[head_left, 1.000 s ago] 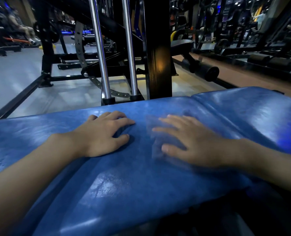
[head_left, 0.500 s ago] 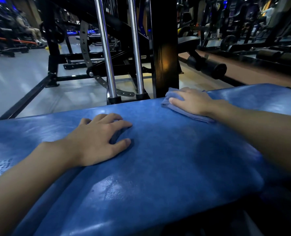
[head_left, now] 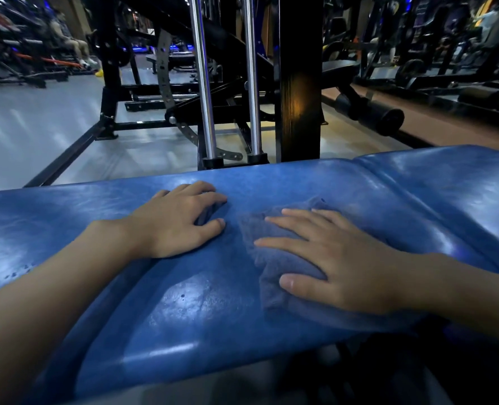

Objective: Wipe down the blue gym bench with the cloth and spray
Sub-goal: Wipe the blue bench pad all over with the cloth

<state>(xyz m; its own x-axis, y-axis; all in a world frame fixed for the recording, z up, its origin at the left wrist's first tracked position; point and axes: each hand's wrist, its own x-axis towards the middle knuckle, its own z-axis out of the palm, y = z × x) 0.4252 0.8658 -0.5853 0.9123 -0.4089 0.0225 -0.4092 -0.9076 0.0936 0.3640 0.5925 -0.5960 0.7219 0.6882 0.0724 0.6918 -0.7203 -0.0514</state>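
Observation:
The blue gym bench [head_left: 184, 311] runs across the view, its padded top shiny, with a seam to a second pad at the right. A blue-grey cloth [head_left: 274, 258] lies on the pad near the front edge. My right hand [head_left: 338, 264] presses flat on the cloth with straight, spread fingers. My left hand [head_left: 181, 220] rests on the bare pad to the left of the cloth, fingers lightly bent, holding nothing. No spray bottle is in view.
Right behind the bench stand a black upright post [head_left: 299, 83] and two chrome guide rods [head_left: 204, 83] of a weight machine. A black foam roller [head_left: 379, 115] sticks out at back right. Grey floor [head_left: 29, 133] opens to the left, where a seated person [head_left: 67, 39] is far off.
My right hand has dragged the cloth back from the bench's far edge toward the near side, just right of my left hand. The left hand stayed planted.

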